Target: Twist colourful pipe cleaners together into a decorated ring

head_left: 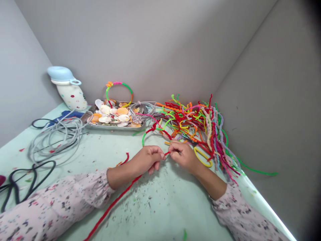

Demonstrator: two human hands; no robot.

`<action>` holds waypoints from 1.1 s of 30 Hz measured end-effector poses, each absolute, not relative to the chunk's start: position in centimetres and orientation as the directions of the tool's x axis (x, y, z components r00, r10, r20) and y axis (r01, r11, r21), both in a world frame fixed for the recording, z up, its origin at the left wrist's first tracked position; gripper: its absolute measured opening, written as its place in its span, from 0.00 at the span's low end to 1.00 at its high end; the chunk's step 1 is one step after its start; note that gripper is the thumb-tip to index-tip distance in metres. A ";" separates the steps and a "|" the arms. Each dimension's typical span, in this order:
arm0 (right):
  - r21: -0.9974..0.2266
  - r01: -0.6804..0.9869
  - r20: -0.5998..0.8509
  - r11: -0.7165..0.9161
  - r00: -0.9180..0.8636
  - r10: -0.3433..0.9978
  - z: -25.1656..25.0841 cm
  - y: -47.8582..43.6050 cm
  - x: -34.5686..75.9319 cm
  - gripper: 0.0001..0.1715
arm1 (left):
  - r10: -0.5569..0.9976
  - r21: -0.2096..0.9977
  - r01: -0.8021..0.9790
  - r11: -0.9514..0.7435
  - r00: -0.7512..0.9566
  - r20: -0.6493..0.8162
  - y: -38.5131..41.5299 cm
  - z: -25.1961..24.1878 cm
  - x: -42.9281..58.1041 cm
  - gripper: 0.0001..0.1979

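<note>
Though past left hand (146,160), shell-filled tray (112,127)

Bright, even, soft light; faint shadows under arms on tabletop (75,150). Wide-angle warp at edges, dark vignette top-right corner.

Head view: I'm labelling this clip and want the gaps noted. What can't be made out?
All in the head view:
- Red pipe cleaner: near end cut off by the bottom edge; its grasped stretch is hidden inside the left hand and right hand.
- Black cable: runs off the left edge.
- Tray: right-end contents covered by the wire coil, too small to count.
</note>
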State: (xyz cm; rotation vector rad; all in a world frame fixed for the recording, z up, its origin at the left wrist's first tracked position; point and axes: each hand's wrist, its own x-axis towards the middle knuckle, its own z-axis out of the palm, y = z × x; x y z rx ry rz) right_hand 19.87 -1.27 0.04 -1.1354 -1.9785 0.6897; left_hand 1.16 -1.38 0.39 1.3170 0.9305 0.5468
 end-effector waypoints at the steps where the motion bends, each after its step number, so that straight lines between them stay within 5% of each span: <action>1: -0.646 0.543 0.396 0.537 -0.362 0.844 -0.1 -1.3 20.0 0.06 | 0.793 0.964 0.161 0.212 0.548 -0.266 -1.4 0.4 1.2 0.07; 6: -0.297 0.693 0.536 0.657 -0.448 0.715 -1.1 -1.2 20.6 0.04 | 0.788 0.959 0.114 0.258 0.549 -0.278 -1.1 0.4 1.2 0.06; 12: -0.253 0.655 0.581 0.712 -0.485 0.653 -1.0 -1.3 20.3 0.13 | 0.794 0.956 0.014 0.293 0.553 -0.252 -0.8 0.1 1.1 0.05; 17: -0.249 0.641 0.597 0.726 -0.489 0.636 -1.2 -1.1 20.6 0.08 | 0.808 0.959 -0.007 0.282 0.541 -0.233 -0.5 -0.5 1.0 0.06; 24: -0.531 0.541 0.521 0.652 -0.398 0.755 -1.2 -0.9 20.7 0.07 | 0.795 0.955 -0.026 0.294 0.562 -0.229 -0.4 -0.5 0.8 0.05; 29: -0.922 0.254 0.213 0.291 -0.293 0.932 -1.2 -1.0 20.4 0.12 | 0.782 0.956 -0.011 0.294 0.577 -0.234 -0.7 0.2 1.0 0.05; 33: -0.995 0.015 0.086 0.096 -0.327 0.941 -1.3 -0.8 20.4 0.13 | 0.787 0.956 -0.022 0.291 0.574 -0.226 -1.0 0.6 1.1 0.06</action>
